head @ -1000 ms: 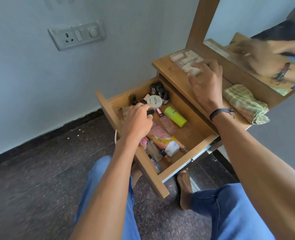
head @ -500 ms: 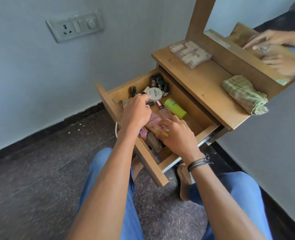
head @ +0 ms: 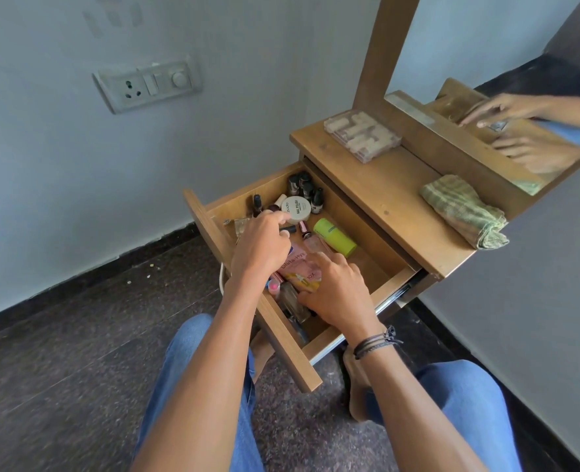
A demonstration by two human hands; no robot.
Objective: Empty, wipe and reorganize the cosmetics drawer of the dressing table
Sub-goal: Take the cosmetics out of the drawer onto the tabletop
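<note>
The wooden drawer (head: 295, 362) of the dressing table (head: 384, 199) is pulled out and holds cosmetics. At its back stand several dark nail polish bottles (head: 303, 189) and a white round jar (head: 297, 207). A green bottle (head: 336, 236) lies by the right wall. My left hand (head: 263, 243) is curled with its fingertips at a small dark item beside the jar; what it grips is hidden. My right hand (head: 336, 291) lies over a pink tube (head: 298, 267), fingers and thumb wrapped on its near end. A clear glass bottle (head: 295, 304) lies next to it.
On the tabletop rest a clear case of lipsticks (head: 361, 134) and a folded green cloth (head: 462, 212). A mirror (head: 520, 63) rises behind them. A wall socket (head: 147, 85) is at the left. My knees in blue jeans are below the drawer, over dark stone floor.
My right hand left the lipstick case on the tabletop and came down into the drawer onto the pink tube. My left hand stayed by the white jar.
</note>
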